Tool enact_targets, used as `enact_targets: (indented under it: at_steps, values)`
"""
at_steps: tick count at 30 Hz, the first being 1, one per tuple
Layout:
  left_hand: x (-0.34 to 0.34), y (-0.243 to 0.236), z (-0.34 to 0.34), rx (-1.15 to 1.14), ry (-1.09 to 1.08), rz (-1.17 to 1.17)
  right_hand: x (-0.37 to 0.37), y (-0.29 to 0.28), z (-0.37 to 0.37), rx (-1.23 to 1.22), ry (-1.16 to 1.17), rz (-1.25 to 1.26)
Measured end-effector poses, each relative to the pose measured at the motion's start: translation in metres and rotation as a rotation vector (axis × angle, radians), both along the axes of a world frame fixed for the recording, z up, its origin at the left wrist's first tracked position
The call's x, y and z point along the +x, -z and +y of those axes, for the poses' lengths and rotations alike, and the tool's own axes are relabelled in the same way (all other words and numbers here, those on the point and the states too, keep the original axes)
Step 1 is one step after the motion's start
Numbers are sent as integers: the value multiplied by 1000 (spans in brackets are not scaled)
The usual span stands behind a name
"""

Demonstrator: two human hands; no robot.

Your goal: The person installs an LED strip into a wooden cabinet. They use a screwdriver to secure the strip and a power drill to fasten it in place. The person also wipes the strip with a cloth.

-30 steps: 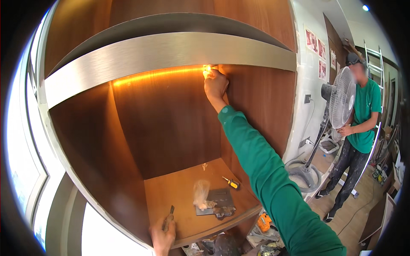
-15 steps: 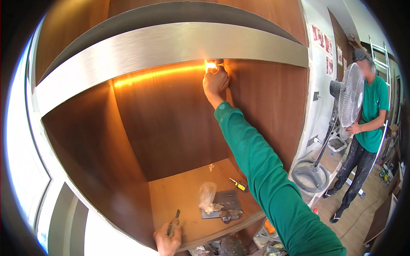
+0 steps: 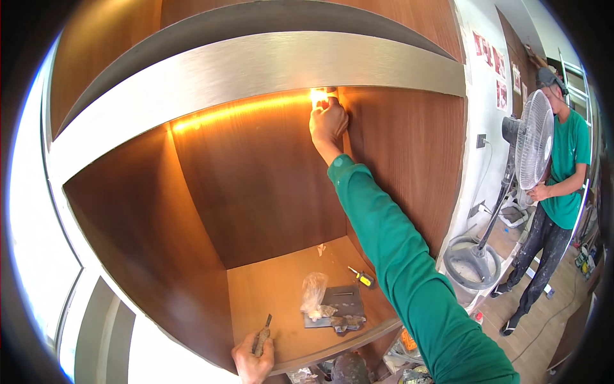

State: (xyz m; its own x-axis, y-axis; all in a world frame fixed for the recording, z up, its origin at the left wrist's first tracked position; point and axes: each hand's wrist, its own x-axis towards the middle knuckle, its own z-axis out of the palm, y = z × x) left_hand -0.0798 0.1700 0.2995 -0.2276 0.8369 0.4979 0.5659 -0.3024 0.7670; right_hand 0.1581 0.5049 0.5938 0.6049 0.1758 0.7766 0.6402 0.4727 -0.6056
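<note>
My right hand point(image 3: 329, 124) is raised to the top right of a brown wooden cabinet niche point(image 3: 268, 192). Its fingers are closed at the bright end of a glowing amber strip light point(image 3: 246, 112), tucked under the brushed-metal band point(image 3: 268, 63); glare hides what they pinch. Low at the front edge, my left hand point(image 3: 252, 363) grips a narrow-bladed tool point(image 3: 263, 339) with a worn tan handle, blade pointing up. On the niche floor lie a yellow-and-black screwdriver point(image 3: 362, 277), a crumpled clear plastic bag point(image 3: 314, 291) and a dark flat plate point(image 3: 345, 299) with small pieces on it.
To the right, beyond the white wall edge, stands a dusty pedestal fan point(image 3: 534, 141). A person in a green shirt point(image 3: 569, 153) holds it. A ladder point(image 3: 579, 89) is behind them. Assorted items point(image 3: 350, 370) sit below the niche's front edge.
The whole view has shifted slightly, with most things a little farther right. Both my hands keep nearly the same places and grips. The person by the fan has their head bent lower.
</note>
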Motion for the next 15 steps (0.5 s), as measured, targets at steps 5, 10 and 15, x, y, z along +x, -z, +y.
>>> enact_targets:
  at_steps: [5,10,15]
  values:
    - [1,4,1,87,-25,69,-12,-13,-8,-58,0,162]
    - [2,-2,-2,16,-29,81,-14,-11,-2,125,-168,305]
    - [2,1,0,60,-13,71,-5,-3,-9,51,-230,244]
